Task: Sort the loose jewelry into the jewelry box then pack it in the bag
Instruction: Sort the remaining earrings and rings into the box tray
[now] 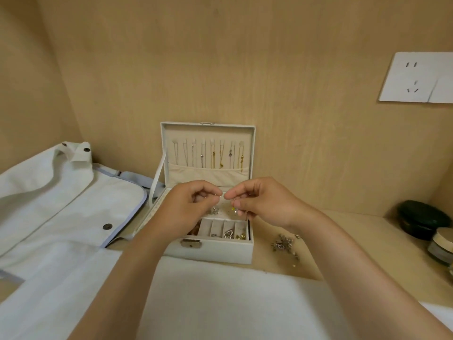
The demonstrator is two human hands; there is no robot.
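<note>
1. The jewelry box (215,251) sat open on the table (382,227), its lid upright against the wall with necklaces (210,155) hanging inside.
2. The right hand (257,202) pinched a small trinket (234,209) above the box's tray.
3. The left hand (188,207) held thumb and forefinger together beside it. I cannot tell what they gripped.
4. Loose jewelry (284,245) lay right of the box, and the bag (61,192) lay to its left.

Both forearms reach forward, left grip (188,204) and right grip (259,202) raised, curled fingertips pinched, nearly touching.
</note>
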